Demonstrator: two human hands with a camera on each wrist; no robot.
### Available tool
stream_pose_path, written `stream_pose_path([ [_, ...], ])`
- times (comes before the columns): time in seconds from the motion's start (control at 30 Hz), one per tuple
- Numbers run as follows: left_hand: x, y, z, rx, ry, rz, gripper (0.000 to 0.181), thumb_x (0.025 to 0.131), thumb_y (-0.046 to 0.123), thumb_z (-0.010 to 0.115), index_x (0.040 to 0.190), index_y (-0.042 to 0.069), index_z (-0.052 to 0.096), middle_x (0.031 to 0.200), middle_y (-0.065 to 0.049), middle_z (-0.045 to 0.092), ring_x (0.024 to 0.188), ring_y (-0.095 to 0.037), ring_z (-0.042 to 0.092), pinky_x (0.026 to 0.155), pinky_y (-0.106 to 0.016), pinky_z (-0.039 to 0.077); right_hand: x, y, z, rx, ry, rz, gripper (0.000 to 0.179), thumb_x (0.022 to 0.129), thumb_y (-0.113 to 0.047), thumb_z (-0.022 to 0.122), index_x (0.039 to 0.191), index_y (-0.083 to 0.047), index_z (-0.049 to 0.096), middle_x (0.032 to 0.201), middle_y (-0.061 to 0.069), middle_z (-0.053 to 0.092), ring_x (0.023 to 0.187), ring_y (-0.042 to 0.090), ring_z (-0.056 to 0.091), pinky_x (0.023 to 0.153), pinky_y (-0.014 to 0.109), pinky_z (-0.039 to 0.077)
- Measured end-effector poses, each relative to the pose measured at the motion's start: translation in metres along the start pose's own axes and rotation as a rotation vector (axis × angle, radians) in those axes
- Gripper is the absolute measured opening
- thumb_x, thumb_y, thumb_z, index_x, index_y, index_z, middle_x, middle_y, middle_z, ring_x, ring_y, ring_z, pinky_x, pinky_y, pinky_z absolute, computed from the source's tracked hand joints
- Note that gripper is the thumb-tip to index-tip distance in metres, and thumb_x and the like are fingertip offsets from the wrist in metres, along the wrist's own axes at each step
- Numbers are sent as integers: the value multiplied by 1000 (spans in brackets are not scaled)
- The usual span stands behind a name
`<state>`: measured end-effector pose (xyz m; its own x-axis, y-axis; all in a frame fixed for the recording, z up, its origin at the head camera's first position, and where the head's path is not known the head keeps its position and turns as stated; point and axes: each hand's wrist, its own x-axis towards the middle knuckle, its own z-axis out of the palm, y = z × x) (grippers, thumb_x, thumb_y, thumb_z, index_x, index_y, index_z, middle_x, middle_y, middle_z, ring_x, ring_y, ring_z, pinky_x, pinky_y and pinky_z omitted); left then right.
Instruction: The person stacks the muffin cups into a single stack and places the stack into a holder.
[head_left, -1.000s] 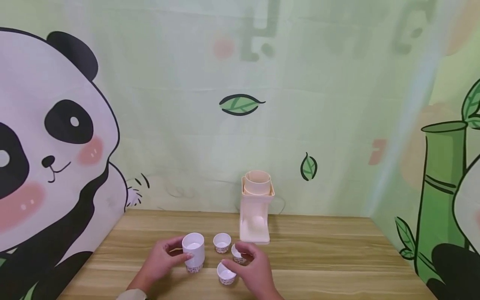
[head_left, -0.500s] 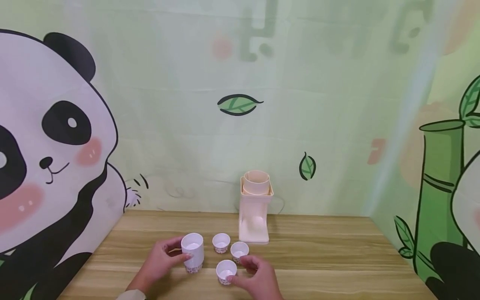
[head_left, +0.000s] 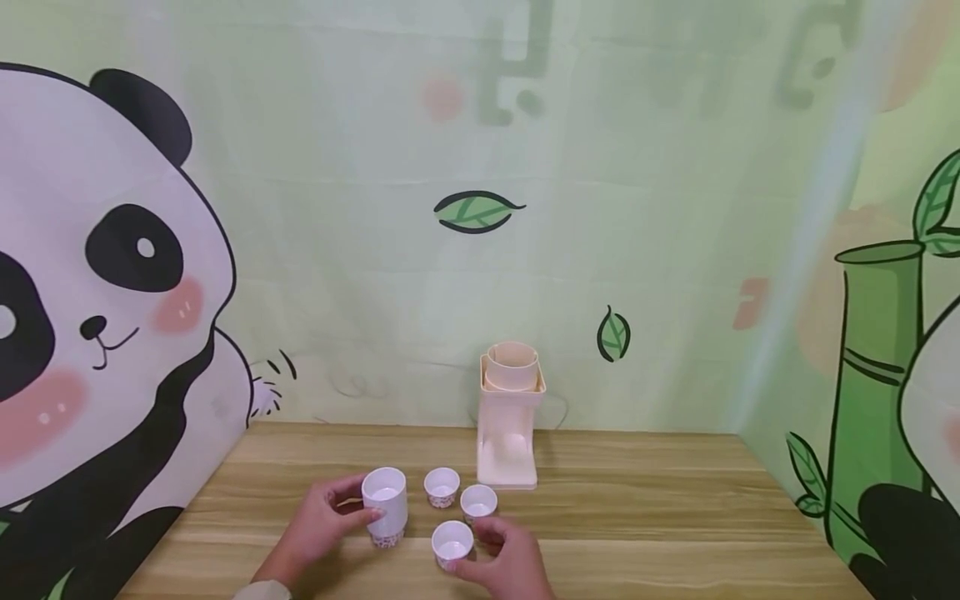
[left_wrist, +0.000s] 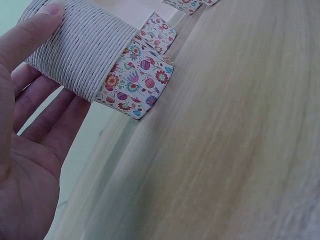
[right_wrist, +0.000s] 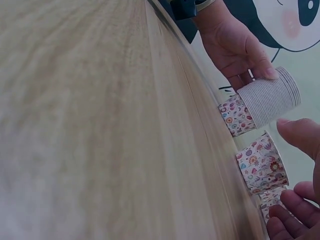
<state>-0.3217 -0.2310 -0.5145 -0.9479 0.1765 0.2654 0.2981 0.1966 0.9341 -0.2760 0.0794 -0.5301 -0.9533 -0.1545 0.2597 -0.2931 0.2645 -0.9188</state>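
In the head view, my left hand holds an upright stack of nested white paper cups, thumb on the near side and fingers behind. The left wrist view shows the stack's many rims above one floral-printed base. Three single cups stand to its right: a back cup, a right cup and a front cup. My right hand is beside the front and right cups, fingers loosely bent. In the right wrist view its thumb is apart from the front cup.
A pale pink stand with a round pink tube in its top stands behind the cups, near the back edge of the wooden table. A green cloth backdrop with pandas and bamboo hangs behind and at the sides.
My right hand has drawn back from over the right and front cups toward the near right, uncovering them. My left hand and its stack have stayed in place.
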Motion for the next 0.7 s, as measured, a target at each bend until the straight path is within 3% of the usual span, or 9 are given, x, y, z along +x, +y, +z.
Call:
stream_pose_path([
  [0.23, 1, -1, 0, -6, -3, 5, 55, 88, 5, 87, 135, -13, 64, 123, -27, 73, 106, -11, 72, 94, -21, 58, 1, -2, 5, 16, 6, -6, 53, 71, -12, 100, 115, 4, 76, 112, 13, 77, 104, 28, 72, 90, 31, 61],
  [0.7, 1, 0, 1, -9, -2, -2, 56, 87, 5, 87, 135, -14, 64, 122, -28, 73, 104, -10, 72, 93, -21, 58, 2, -6, 14, 19, 44, 6, 55, 68, -7, 100, 113, 10, 73, 107, 14, 77, 96, 22, 71, 82, 24, 58],
])
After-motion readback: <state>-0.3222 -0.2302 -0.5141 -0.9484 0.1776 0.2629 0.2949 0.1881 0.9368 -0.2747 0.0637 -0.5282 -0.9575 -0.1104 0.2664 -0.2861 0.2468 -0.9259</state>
